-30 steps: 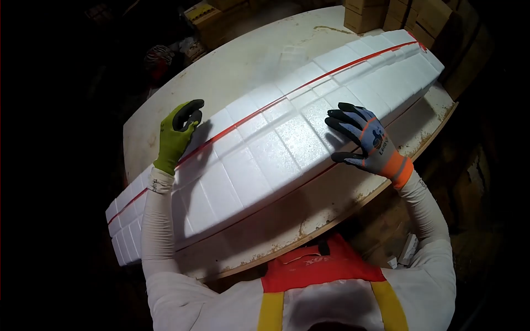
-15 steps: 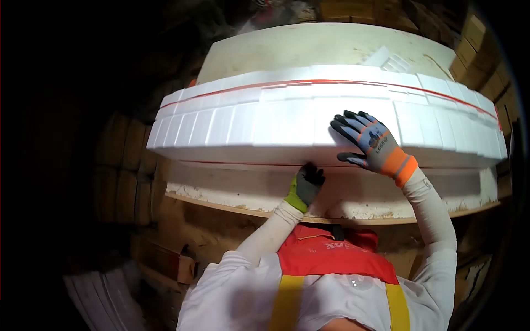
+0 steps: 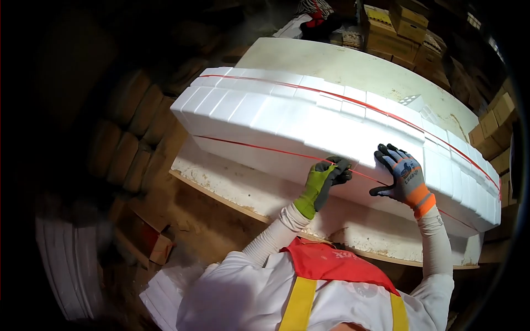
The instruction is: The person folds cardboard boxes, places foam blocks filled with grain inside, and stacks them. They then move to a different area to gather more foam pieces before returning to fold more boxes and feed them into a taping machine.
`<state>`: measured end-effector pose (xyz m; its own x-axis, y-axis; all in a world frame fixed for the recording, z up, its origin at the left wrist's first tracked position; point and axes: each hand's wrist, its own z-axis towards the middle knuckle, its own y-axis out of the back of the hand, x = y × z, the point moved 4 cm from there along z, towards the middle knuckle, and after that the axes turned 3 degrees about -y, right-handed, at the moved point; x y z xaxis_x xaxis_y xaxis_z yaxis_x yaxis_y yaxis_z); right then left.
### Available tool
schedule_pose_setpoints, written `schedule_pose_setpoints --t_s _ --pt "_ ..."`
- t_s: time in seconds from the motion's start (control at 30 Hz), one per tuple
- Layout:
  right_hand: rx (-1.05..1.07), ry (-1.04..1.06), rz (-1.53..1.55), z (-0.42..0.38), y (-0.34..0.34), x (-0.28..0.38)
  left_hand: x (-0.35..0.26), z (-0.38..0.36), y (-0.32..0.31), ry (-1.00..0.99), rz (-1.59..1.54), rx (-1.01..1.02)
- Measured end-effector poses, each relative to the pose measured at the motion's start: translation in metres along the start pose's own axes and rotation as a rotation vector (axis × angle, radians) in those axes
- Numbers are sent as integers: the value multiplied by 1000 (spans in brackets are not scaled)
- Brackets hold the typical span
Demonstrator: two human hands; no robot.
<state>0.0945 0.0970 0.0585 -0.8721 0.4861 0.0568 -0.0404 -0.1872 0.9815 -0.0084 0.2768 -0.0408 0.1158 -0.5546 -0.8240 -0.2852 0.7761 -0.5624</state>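
Note:
A long row of white foam blocks (image 3: 281, 117) lies packed side by side across the table. One length of red string (image 3: 248, 145) runs along the near side of the row, and another crosses over its top. My left hand (image 3: 327, 179), in a green and grey glove, is closed on the near string at the side of the blocks. My right hand (image 3: 401, 176), gloved in grey with an orange cuff, rests with fingers spread against the upper near edge of the blocks, and nothing is in its grasp.
The pale table top (image 3: 331, 63) extends behind the row. A small white perforated piece (image 3: 411, 100) lies on it. Cardboard boxes (image 3: 395, 33) are stacked at the back right. An open carton (image 3: 146, 237) and white foam sheets (image 3: 63, 265) sit on the left.
My left hand has risen to the near string and pulled it up against the blocks' side. My right hand stays on the blocks. The view has turned, so the row now slants.

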Motion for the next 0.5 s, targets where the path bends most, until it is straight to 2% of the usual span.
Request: schedule_pose_setpoints --t_s 0.07,0.1,0.17,0.2,0.23,0.33,0.4,0.47,0.5 --pt "12 -44 -50 -1 0 2 -16 8 -8 -102 110 110" --pt "-70 -23 -74 -3 1 5 -19 8 -9 -111 57 167" --pt "-53 -43 -16 -3 -12 -6 -29 12 -14 -186 97 223" --pt "-40 -57 27 -4 -13 -14 -35 13 -23 -210 123 244" --pt "-23 -47 36 -1 -9 -15 -38 15 -25 -117 135 220" --pt "-35 -1 20 0 -8 -13 -24 8 -13 -214 257 236" --pt "29 75 -1 2 6 -3 -12 -9 6 6 158 190" --pt "227 106 51 17 30 -2 18 -55 49 663 -321 2" --pt "220 156 187 20 31 -7 25 -74 72 695 -173 103"
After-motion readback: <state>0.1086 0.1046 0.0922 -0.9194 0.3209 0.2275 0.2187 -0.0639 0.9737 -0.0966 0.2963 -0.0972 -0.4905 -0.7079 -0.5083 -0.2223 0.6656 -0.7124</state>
